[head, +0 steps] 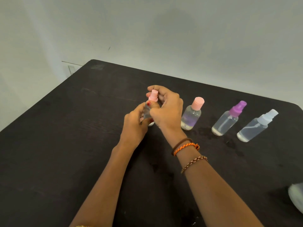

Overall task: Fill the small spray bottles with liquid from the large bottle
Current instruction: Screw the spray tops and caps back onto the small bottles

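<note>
Left hand [133, 123] grips the small bottle [147, 112], right hand [165, 107] pinches its pink cap [153, 95]; a crooked twist could leak or tip it on the tabletop [65, 145].

Table [65, 145] bears four bottles in row running left to right, each further right standing nearer. Leftmost small spray bottle [147, 112] between left hand [134, 125] and right hand [165, 108]. Right of it: capped bottle [191, 116], second spray bottle [225, 121], third spray bottle [253, 128], all apart.
</note>
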